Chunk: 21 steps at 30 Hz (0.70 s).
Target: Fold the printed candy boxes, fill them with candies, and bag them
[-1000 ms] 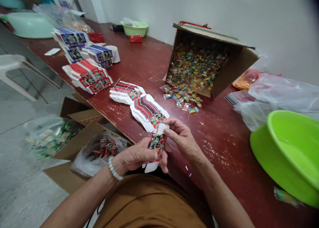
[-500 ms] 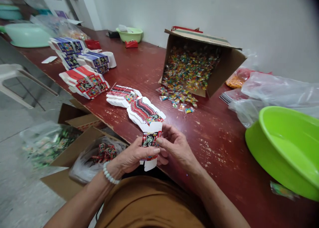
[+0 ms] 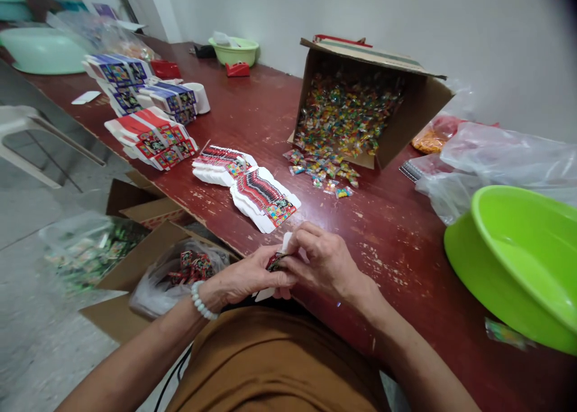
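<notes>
Both my hands close around one small red printed carton (image 3: 276, 262) at the near edge of the dark red table (image 3: 406, 238). My left hand (image 3: 246, 277), with a pale bead bracelet at the wrist, grips it from below. My right hand (image 3: 321, 259) pinches its top, fingers curled over it. Most of the carton is hidden between the fingers; a white flap shows under them. Just beyond lies a fanned pile of flat red and white cartons (image 3: 264, 199).
A tipped cardboard box (image 3: 406, 109) spills wrapped candies (image 3: 327, 172) mid-table. Stacked folded cartons (image 3: 151, 137) sit far left. Green basins (image 3: 518, 262) and plastic bags (image 3: 496, 160) lie right. An open box with a bag of cartons (image 3: 189, 268) stands on the floor at left.
The carton was held up open with its printed face showing; now both hands have lowered it and folded it between the fingers, hiding most of it.
</notes>
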{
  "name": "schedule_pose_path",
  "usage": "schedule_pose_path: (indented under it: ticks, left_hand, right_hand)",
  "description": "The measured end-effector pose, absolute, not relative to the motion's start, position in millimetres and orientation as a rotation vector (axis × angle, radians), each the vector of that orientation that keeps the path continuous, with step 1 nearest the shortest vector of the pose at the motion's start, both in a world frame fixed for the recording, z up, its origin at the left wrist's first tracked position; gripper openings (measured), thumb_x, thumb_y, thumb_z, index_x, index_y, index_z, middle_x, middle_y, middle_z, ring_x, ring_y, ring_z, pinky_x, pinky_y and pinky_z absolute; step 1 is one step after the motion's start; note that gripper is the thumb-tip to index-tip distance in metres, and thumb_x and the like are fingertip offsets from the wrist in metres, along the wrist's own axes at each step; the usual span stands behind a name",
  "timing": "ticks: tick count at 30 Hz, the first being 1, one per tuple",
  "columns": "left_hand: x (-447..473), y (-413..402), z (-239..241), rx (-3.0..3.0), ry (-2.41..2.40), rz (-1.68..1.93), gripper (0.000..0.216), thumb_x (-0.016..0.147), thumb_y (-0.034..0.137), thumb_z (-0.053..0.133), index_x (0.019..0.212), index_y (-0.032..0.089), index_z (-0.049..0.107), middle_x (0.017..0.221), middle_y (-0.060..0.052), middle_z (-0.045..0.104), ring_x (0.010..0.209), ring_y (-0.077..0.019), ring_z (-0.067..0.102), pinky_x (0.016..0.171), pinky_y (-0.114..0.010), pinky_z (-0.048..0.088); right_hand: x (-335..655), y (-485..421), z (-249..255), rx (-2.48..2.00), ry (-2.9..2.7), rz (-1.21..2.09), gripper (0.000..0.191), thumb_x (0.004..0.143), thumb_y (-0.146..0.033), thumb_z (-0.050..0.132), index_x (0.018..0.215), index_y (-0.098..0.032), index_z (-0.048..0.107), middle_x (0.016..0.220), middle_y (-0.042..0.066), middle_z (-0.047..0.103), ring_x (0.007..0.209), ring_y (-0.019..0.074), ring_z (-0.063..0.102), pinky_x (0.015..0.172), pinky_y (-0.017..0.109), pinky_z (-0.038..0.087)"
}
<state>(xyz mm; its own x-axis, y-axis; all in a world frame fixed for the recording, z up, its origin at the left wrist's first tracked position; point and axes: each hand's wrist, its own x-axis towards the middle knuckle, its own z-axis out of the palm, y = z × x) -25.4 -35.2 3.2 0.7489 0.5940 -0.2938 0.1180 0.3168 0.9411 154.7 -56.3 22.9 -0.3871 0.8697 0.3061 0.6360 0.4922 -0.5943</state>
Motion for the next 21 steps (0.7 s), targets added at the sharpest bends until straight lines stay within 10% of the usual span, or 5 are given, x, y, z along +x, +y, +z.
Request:
schedule_pose_path:
  ticks: [11, 21]
  left_hand:
    - [-32.3, -23.0, -1.5, 1.303, 0.608, 0.19, 0.034, 0.076, 0.046, 0.075, 0.085, 0.016, 0.063, 0.065, 0.0, 0.064, 0.061, -0.0148, 0.06, 0.061, -0.025, 0.045]
    - [-31.3, -23.2, 2.6, 1.341, 0.757, 0.122, 0.035, 0.063, 0.027, 0.081, 0.095, 0.019, 0.067, 0.067, 0.002, 0.068, 0.058, -0.0163, 0.063, 0.057, -0.025, 0.049]
  right_hand:
    - [167.4, -60.3, 19.1, -1.105, -1.978, 0.916, 0.008, 0.086, -0.013, 0.061, 0.088, -0.02, 0.064, 0.078, 0.0, 0.067, 0.064, 0.0115, 0.057, 0.06, 0.024, 0.041]
    - [166.3, -62.8, 25.8, -0.825, -2.049, 1.386, 0.069, 0.072, -0.006, 0.066, 0.137, -0.023, 0.049, 0.113, 0.008, 0.068, 0.085, 0.0182, 0.066, 0.07, 0.029, 0.053]
